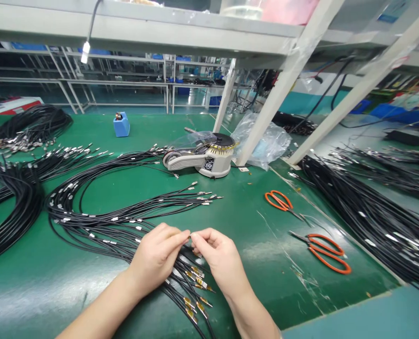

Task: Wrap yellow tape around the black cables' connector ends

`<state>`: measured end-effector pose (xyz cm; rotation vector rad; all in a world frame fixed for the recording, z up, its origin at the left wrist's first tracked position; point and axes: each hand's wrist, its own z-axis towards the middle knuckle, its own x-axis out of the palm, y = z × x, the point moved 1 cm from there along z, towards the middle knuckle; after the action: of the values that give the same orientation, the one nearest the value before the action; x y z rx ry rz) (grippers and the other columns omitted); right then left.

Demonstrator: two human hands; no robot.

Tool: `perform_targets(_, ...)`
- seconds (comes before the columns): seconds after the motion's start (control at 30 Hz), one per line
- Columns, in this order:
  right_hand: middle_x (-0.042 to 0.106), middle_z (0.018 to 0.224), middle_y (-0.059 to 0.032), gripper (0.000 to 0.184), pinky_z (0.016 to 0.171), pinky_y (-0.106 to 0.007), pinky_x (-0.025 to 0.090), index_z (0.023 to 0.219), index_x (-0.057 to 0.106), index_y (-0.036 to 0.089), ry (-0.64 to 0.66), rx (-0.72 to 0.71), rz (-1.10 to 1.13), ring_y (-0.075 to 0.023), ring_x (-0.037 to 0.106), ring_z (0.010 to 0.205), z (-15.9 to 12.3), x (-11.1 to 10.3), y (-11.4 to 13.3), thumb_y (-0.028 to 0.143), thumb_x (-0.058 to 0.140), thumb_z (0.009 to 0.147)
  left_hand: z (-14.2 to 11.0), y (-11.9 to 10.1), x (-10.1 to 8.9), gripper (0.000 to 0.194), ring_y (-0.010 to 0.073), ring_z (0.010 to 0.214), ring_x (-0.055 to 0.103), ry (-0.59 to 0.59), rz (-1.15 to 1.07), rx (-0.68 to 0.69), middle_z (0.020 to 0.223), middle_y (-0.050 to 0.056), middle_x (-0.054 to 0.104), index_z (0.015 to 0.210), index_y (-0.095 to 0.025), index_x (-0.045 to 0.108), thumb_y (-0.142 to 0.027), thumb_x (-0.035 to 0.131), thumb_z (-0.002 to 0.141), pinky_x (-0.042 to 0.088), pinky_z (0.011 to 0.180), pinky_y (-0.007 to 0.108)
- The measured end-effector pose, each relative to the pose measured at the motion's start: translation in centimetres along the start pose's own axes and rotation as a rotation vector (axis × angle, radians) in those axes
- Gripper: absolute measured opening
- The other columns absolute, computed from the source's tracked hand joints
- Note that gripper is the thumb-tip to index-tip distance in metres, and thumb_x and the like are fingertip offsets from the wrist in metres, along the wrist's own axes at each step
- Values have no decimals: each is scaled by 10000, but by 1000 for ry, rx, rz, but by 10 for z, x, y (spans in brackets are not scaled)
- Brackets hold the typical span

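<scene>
My left hand (156, 256) and my right hand (219, 259) meet fingertip to fingertip above the bench, both pinched closed. Between them shows the small, light tip of a cable end (190, 236); most of it is hidden by my fingers. Below and around them fan out black cables (174, 289), several with yellow tape (190, 303) around their metal-tipped ends. A larger bundle of black cables (99, 219) with white tags curves away to the left of my left hand.
Orange-handled scissors (327, 254) and a second orange-handled pair (280, 201) lie at right. Behind stands a round tape dispenser (214, 160), with a blue block (121, 125) farther left. White shelf posts (276, 84) rise from the green bench (251, 226). More cable bundles (365, 212) lie right.
</scene>
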<state>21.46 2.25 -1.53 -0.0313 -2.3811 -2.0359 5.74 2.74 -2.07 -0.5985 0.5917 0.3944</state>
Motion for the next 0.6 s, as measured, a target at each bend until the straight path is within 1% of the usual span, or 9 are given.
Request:
perform_targets(0.07,594,550,21,216,562,-237,418,596,629,144,-11,56,59,-104,508,535,1,1,0,334,690,678,-2,1,2,276,159,716,562,7,71,63,855,86,687,1095,-132,605,-42,492,860,479,635,284)
perform_targets(0.13,602,551,15,217,547,-231,407,594,637,138,-4,113,128,-97,502,523,3,1,-2,334,708,654,-3,1,4,266,160,715,572,9,69,58,847,81,688,1079,-139,608,-46,491,860,486,640,288)
perform_targets(0.2,616,570,6,223,539,-227,400,617,656,131,11,159,183,-93,503,521,5,-1,-5,344,715,644,-3,1,5,253,153,753,603,-2,-3,-24,863,62,693,1080,-166,605,-73,491,874,502,685,281)
perform_targets(0.27,623,587,0,228,537,-225,397,640,668,128,14,178,201,-91,503,523,7,-3,-7,352,708,648,-1,0,5,276,142,817,630,-21,-73,-148,916,49,697,1143,-188,570,-107,481,895,511,748,271)
perform_targets(0.33,623,594,-1,223,543,-225,399,649,670,128,9,178,192,-92,506,530,8,-5,-8,350,694,654,1,-1,5,306,147,881,628,-9,-79,-213,974,57,688,1204,-190,529,-146,484,905,509,796,278)
perform_targets(0.37,621,593,1,217,545,-225,399,651,669,129,7,179,184,-92,506,532,7,-5,-8,345,688,655,1,-1,5,305,157,904,619,16,-61,-207,989,65,679,1205,-183,528,-165,495,903,507,808,290)
perform_targets(0.43,616,586,3,196,547,-225,398,642,662,130,10,181,157,-95,507,536,6,-6,-10,326,671,658,1,-2,8,246,171,874,603,81,-10,-128,943,71,670,1137,-168,569,-181,505,900,508,778,305)
perform_targets(0.5,606,563,5,171,539,-228,389,603,641,133,20,186,114,-98,500,525,3,-7,-11,295,652,656,-1,-2,12,187,167,756,580,127,58,-27,824,61,655,1042,-154,606,-158,479,906,502,688,302)
perform_targets(0.6,565,493,18,148,510,-236,356,551,616,135,51,192,30,-102,466,485,-1,-11,-15,250,645,638,-6,-5,19,204,161,621,514,176,166,68,680,41,603,938,-144,623,-117,422,907,464,584,298)
